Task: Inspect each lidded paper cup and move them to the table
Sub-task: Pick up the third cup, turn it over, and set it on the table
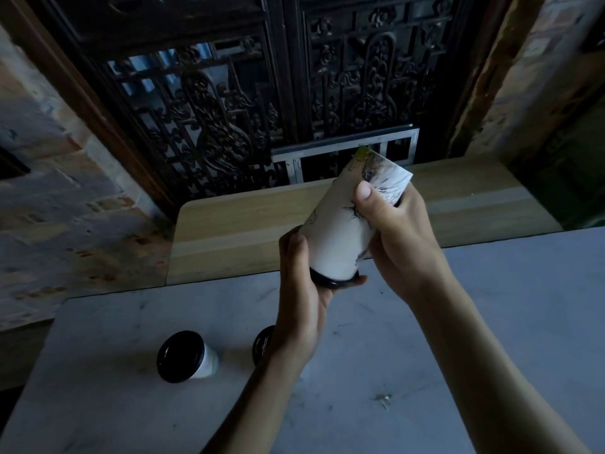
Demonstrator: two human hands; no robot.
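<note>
Now both hands grasp the white lidded paper cup (340, 231) above the grey table (491, 322): left hand (299, 290) cupping its black lid end, right hand (397, 231) wrapping the base end, long axis tilted away, lid nearest the person.

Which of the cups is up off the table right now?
The cup gripped by both hands, tilted lid-down; the other two stand on the grey table.
</note>
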